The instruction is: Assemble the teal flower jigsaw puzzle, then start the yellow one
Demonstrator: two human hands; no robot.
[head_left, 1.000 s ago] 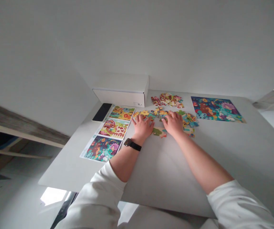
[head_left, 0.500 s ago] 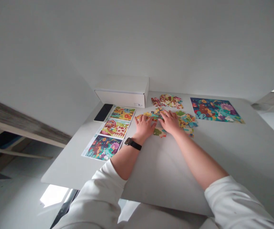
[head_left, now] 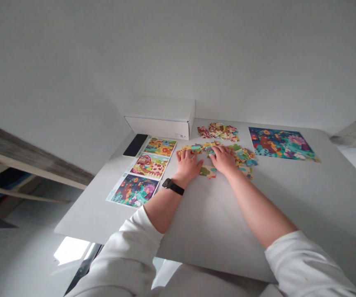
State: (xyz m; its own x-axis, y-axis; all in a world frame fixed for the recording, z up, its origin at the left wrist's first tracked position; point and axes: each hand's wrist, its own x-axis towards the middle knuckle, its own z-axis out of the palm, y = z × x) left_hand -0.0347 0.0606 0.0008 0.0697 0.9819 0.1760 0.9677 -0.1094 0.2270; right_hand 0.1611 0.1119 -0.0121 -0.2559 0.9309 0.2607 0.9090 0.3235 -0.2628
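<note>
1. The left hand [head_left: 188, 164] lies palm-down, fingers spread and released as far as I can read it. Its fingertips [head_left: 186, 153] rest on a loose row of jigsaw pieces [head_left: 198, 147], and I can't see any piece pinched. A black-strapped watch [head_left: 173, 186] sits on that wrist.
2. The right hand [head_left: 223, 160] is also palm-down and open, with no clear grasp. Its fingers [head_left: 217, 152] touch the right end of the same row, just beside the left hand.
3. I place the jigsaw pieces on the white table [head_left: 212, 222], in front of both hands. A small joined cluster [head_left: 208, 172] lies just below and between the hands, and more pieces [head_left: 244, 159] are scattered to the right. A separate heap [head_left: 217, 131] sits farther out, beyond the row.
4. To the left stand three picture cards in a column: a yellow scene [head_left: 160, 147], a farm scene [head_left: 149, 166] and a jungle scene [head_left: 134, 190]. A black phone [head_left: 135, 145] lies beside the top one.
5. A large jungle picture [head_left: 281, 144] lies to the right, well apart from the hands — I can't tell whether it is a print or assembled pieces. A white box [head_left: 161, 119] stands at the far edge of the table.
</note>
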